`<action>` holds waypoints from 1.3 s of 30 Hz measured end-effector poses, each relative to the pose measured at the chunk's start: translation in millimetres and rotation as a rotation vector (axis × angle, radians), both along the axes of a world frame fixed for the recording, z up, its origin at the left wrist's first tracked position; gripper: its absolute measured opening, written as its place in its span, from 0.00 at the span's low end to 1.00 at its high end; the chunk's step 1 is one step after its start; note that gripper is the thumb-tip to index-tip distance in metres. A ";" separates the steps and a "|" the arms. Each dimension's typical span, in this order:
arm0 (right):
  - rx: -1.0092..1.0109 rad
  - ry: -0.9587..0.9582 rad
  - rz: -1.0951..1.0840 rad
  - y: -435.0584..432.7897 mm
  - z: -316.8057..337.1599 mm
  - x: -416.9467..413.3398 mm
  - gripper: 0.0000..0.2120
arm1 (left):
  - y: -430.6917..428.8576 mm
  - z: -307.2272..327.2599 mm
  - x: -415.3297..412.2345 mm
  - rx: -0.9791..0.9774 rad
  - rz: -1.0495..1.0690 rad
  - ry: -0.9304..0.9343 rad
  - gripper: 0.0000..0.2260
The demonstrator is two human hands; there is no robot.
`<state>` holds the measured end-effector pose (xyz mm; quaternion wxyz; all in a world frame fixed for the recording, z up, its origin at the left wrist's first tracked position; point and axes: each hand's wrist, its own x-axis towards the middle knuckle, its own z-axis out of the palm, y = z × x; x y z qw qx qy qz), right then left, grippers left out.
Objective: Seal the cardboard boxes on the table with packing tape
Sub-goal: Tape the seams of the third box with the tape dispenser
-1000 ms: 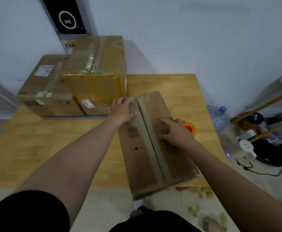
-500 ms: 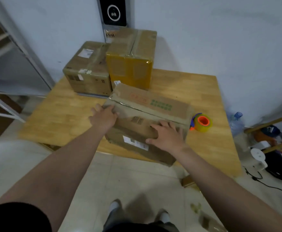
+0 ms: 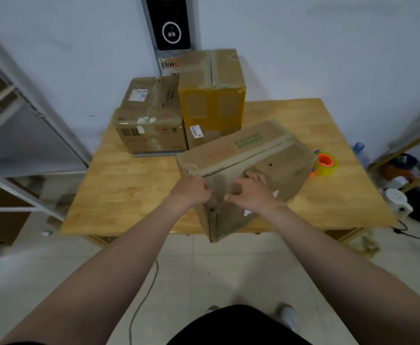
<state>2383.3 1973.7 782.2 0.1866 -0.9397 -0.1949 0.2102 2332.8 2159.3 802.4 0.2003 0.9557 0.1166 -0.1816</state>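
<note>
Brown, a long cardboard box [image 3: 247, 168] is gripped at the wooden table's [image 3: 129, 185] near edge by the curled left hand [image 3: 191, 191] and right hand [image 3: 250, 192]; an orange-cored tape roll [image 3: 326, 164] lies beside it.

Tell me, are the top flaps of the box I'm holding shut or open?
Shut. The two flaps of the box lie flat and meet along a centre seam. Whether fresh tape covers it, cannot tell.
</note>
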 end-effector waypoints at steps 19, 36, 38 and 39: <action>0.029 0.025 -0.008 -5.9 -24.6 6.3 0.39 | 57.6 3.2 74.6 0.155 -0.476 0.057 0.33; -0.026 -0.128 -0.125 -138.8 -22.1 171.8 0.26 | -67.5 -17.0 191.3 0.260 -0.402 -0.209 0.19; -0.016 -0.120 -0.093 -153.8 -20.8 209.1 0.26 | -85.8 -15.6 213.0 0.305 -0.382 -0.239 0.17; -0.007 -0.116 -0.074 -161.5 -19.3 229.9 0.26 | -95.2 -15.2 224.9 0.319 -0.360 -0.239 0.17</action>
